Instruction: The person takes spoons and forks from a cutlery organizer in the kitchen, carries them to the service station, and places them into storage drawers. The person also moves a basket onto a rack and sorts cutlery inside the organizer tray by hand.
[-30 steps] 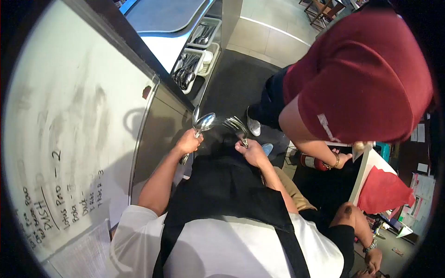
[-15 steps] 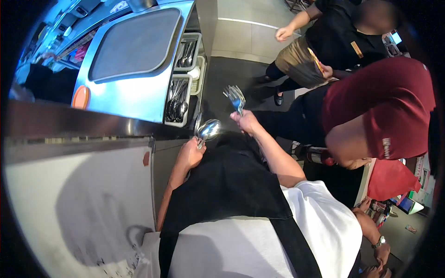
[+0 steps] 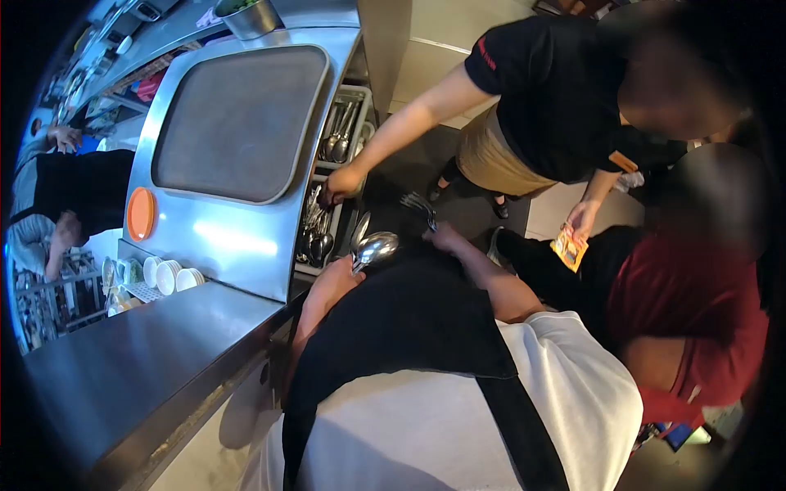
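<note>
My left hand [image 3: 332,282] is closed around the handles of several spoons [image 3: 378,247], their shiny bowls fanned out in front of my apron. My right hand [image 3: 446,237] grips several forks [image 3: 419,206] with the tines pointing away from me. Just beyond the spoons lies a cutlery bin [image 3: 336,222] holding spoons and other metal pieces. A co-worker's hand [image 3: 344,182] reaches into that bin. Farther off, a second bin [image 3: 366,102] also has spoons in it.
To the left, a steel counter [image 3: 258,262] carries a grey tray [image 3: 237,123] and an orange lid-like disc [image 3: 141,214]. White bowls [image 3: 168,277] stand behind the near ledge [image 3: 164,352]. A co-worker in black holds a yellow packet [image 3: 571,245]; a person in maroon [image 3: 696,327] is close at right.
The co-worker in black has come closer and put a hand into the cutlery bin. My view has shifted, showing more of the counter. Both my hands keep hold of their cutlery.
</note>
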